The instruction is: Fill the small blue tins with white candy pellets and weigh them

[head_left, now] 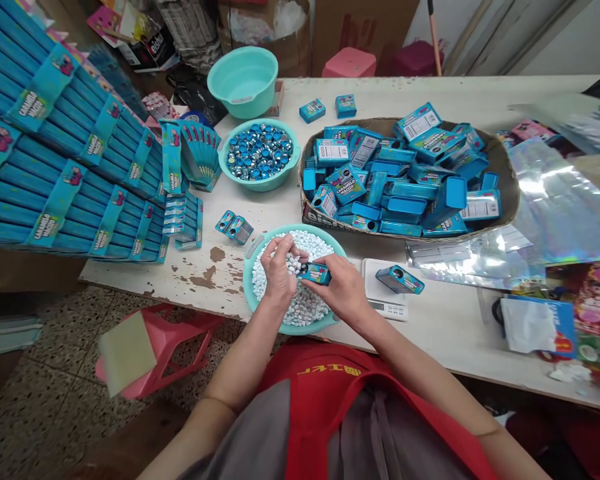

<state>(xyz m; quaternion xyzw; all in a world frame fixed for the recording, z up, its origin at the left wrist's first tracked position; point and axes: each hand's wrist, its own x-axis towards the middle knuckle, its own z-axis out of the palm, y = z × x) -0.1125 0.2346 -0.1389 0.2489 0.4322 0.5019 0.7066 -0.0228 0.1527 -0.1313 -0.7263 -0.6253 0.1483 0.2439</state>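
My right hand [347, 287] grips a small blue candy tin [315, 273] on its side, with its round opening facing left. At that opening, my left hand [280, 270] is cupped around some white candies [293, 263]. Both hands are above a turquoise basin [249, 283] filled with the same white candies. To the right, another open blue tin [400, 279] lies on a white digital scale [395, 311]. Two more open tins [235, 227] stand on the table left of the basin.
A cardboard tray [513, 193] piled with blue tins sits behind the scale. Behind the candies are a basin of metal caps [260, 152] and another turquoise basin [243, 80]. Stacked blue display boxes [70, 147] line the left; clear plastic sheets [565, 200] lie at right.
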